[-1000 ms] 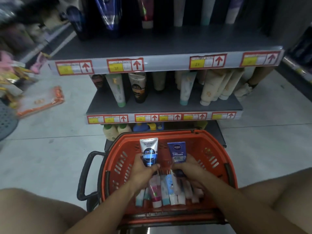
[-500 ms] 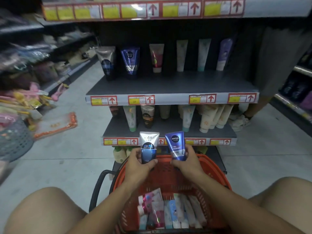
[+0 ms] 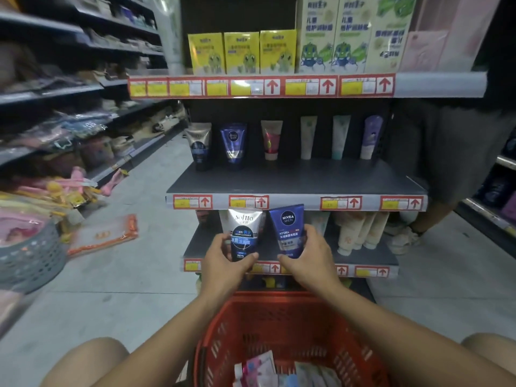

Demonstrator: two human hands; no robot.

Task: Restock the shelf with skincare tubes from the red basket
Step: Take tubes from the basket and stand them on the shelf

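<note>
Above the red basket [image 3: 290, 319] of loose tubes [image 3: 259, 371], left hand [image 3: 223, 263] grips Softto tube [image 3: 244, 233], right hand [image 3: 310, 255] Nivea tube [image 3: 287, 229]

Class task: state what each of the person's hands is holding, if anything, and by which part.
Left hand grips the white Softto tube by its lower end; right hand grips the blue Nivea tube by its lower end.
</note>
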